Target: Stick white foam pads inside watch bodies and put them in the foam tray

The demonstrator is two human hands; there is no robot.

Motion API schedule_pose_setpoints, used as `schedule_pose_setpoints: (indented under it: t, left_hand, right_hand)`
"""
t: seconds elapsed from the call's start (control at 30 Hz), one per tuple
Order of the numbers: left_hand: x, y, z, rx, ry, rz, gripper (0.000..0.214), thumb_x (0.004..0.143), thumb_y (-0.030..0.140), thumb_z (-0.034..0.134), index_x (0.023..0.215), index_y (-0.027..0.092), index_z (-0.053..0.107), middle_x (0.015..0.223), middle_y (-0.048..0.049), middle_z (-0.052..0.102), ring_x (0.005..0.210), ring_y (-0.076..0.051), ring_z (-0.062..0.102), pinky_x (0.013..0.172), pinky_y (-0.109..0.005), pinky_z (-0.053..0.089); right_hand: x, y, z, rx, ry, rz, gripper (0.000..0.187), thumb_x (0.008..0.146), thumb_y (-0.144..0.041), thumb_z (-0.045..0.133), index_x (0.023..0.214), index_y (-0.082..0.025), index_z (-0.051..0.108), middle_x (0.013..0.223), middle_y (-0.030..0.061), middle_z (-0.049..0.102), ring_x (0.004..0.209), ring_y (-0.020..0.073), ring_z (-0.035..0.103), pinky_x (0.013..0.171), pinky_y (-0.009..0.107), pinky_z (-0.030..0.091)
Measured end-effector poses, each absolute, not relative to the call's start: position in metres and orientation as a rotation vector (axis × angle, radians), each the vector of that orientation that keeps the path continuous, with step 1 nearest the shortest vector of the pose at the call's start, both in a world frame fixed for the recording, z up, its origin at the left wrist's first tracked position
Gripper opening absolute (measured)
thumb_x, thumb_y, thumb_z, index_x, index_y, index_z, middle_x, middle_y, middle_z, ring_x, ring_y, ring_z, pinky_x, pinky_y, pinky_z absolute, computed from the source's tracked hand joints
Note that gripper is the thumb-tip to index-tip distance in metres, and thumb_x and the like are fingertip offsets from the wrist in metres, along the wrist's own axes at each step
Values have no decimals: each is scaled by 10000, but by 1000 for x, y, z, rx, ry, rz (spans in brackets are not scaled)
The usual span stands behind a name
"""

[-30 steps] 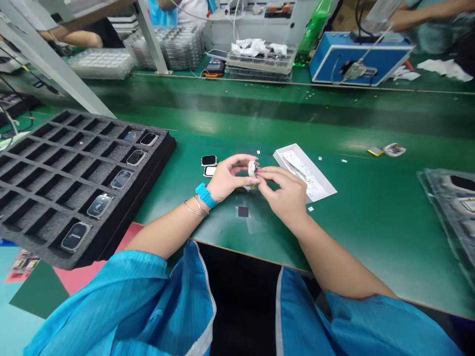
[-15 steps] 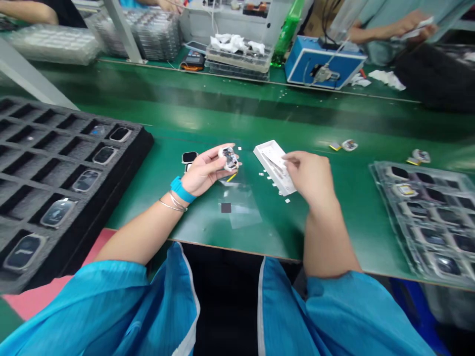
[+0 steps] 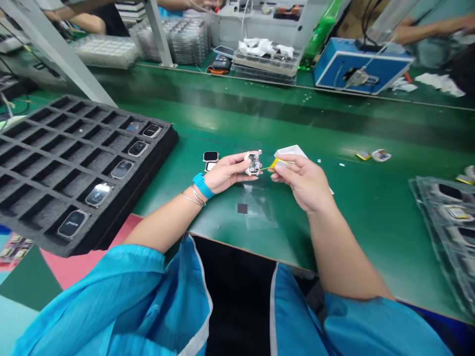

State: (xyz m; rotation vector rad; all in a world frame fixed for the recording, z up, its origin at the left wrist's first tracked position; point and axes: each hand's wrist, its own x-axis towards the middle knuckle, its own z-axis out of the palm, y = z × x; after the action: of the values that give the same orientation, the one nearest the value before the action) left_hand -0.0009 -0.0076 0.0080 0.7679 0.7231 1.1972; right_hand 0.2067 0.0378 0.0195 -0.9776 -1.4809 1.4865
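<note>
Left hand (image 3: 230,173) has a small open watch body (image 3: 253,164) held lightly in its fingers, right hand (image 3: 304,183) pinching a yellow tab (image 3: 277,163) just beside it, both above the green bench (image 3: 371,237), foam tray (image 3: 156,148) off left.

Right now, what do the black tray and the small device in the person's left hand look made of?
The black tray looks like dense foam: matte, faintly textured, with soft-edged cut pockets and no shine. The small device body in the left hand seems to be pale plastic or metal with glinting parts; it is too small to tell which.
</note>
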Motion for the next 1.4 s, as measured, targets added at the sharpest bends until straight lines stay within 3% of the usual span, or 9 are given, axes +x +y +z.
schedule_pose_setpoints:
  t: [0.13,0.27,0.4,0.57,0.77,0.87,1.0,1.17,1.4]
  left_hand:
    - [4,-10,8,793,723,1106,341,801,238,775,1129,165,713,994,-72,739,939,-200,717,909,-371,594]
    - [5,-12,7,787,719,1084,415,791,209,777,1192,197,669,1046,-59,723,925,-187,722,846,-322,616]
    - [7,-13,8,737,705,1037,367,770,150,771,1120,173,664,976,-46,719,851,-171,731,715,-246,623]
    - [14,-13,7,711,781,1048,262,755,91,726,988,152,623,865,-26,716,764,-160,731,656,-246,622]
    - [22,-9,5,764,963,1075,250,739,101,717,890,155,524,718,-22,701,634,-186,720,512,-238,578]
    - [18,-7,7,752,1015,1112,252,751,99,693,936,160,532,792,-43,732,661,-188,726,555,-272,594]
    - [2,-4,13,704,1002,1016,176,773,78,652,935,125,601,819,-73,738,702,-172,721,732,-363,623]
    - [-14,-3,18,753,917,651,114,750,97,691,852,100,640,803,-111,735,802,-228,732,871,-485,592]
    - [-17,-2,12,821,874,530,153,683,118,753,803,107,659,802,-132,743,766,-238,726,790,-448,609]
  right_hand:
    - [200,31,18,-826,-1597,1126,333,750,-477,795,959,-232,708,903,17,735,814,168,704,835,354,598]
    - [193,24,14,-755,-1728,892,305,873,-479,676,1076,-251,691,1040,30,726,925,180,700,898,363,579]
    - [193,23,12,-752,-1795,805,288,913,-458,628,1112,-252,652,1019,29,712,911,177,694,877,354,579]
    - [191,23,7,-798,-1914,681,198,933,-366,597,1088,-262,664,984,26,708,887,179,678,892,385,564]
    - [186,29,-1,-880,-1880,693,280,931,-335,571,1196,-272,635,1065,39,706,956,182,666,882,364,556]
    - [192,28,6,-1035,-1765,764,194,920,-304,562,1060,-228,672,1018,43,708,941,179,663,819,332,551]
    - [201,3,11,-1095,-2158,1006,66,833,-194,654,796,-190,708,876,28,710,792,162,650,779,327,531]
    - [195,-32,-2,-1183,-2433,774,113,825,-147,681,910,-176,750,1086,91,680,1034,232,633,974,404,488]
    - [187,-35,-12,-1201,-2406,677,113,828,-124,668,869,-191,747,1025,81,663,986,238,626,965,437,496]
